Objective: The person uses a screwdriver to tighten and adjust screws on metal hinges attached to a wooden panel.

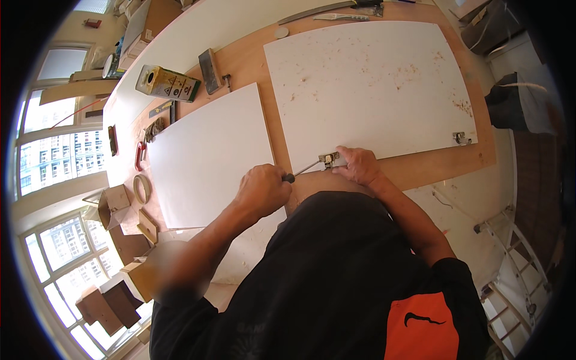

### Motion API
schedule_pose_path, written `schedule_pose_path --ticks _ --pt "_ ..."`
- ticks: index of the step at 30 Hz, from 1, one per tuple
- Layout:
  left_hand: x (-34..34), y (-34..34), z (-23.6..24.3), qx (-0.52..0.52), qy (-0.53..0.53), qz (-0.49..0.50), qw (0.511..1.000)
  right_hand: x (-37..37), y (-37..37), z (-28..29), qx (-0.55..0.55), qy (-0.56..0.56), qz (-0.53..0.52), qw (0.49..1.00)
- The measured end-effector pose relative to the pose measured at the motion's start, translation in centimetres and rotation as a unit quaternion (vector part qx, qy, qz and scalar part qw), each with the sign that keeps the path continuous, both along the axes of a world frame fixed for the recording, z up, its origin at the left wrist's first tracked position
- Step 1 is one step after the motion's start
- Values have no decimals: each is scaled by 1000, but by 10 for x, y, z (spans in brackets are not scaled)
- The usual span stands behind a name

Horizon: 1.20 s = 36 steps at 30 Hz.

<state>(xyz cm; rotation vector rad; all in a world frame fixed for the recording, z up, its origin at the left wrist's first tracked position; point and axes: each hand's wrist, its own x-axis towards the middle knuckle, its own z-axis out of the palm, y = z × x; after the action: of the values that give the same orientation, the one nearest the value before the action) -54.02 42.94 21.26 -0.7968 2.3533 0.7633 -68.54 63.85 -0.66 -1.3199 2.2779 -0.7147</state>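
My left hand (263, 191) is closed around the handle of a screwdriver (308, 167), whose shaft points right to a metal cabinet hinge (327, 159). That hinge sits at the near edge of a large white panel (360, 84). With thumb and forefinger apart, my right hand (360, 166) steadies the hinge from its right side. A second hinge (461, 138) is on the same panel near its right corner. Wood shavings lie scattered over this panel. The screwdriver's tip is too small to make out against the hinge.
Another white panel (210, 156) lies to the left on the wooden table (277, 129). Beyond it are a carton-like container (168, 84), a dark block (210, 71) and a roll of tape (141, 189). A hand saw (318, 12) rests at the far edge. A ladder (519, 258) stands at right.
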Motion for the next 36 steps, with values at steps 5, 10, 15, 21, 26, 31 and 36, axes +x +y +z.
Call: schedule_pose_path --ticks 5,10,15,21,26,31,36 --pt "0 10 -3 -25 8 -34 999 9 -4 3 16 39 -15 999" --pt "-10 3 -17 57 -23 23 998 12 -14 -7 -42 16 5 999" --pt "-28 -1 -5 260 -90 343 898 10 -9 -6 -45 27 18 998" --pt "-60 16 1 90 -106 115 984 -1 1 -8 -39 -11 75 996" --pt "-53 44 9 -116 -121 -482 860 -6 1 -7 -42 5 139 989" --pt "-56 47 11 -157 -121 -438 877 -2 -15 -8 -50 58 111 991" --pt "-45 60 6 21 -46 317 947 0 -14 -30 -139 94 105 980"
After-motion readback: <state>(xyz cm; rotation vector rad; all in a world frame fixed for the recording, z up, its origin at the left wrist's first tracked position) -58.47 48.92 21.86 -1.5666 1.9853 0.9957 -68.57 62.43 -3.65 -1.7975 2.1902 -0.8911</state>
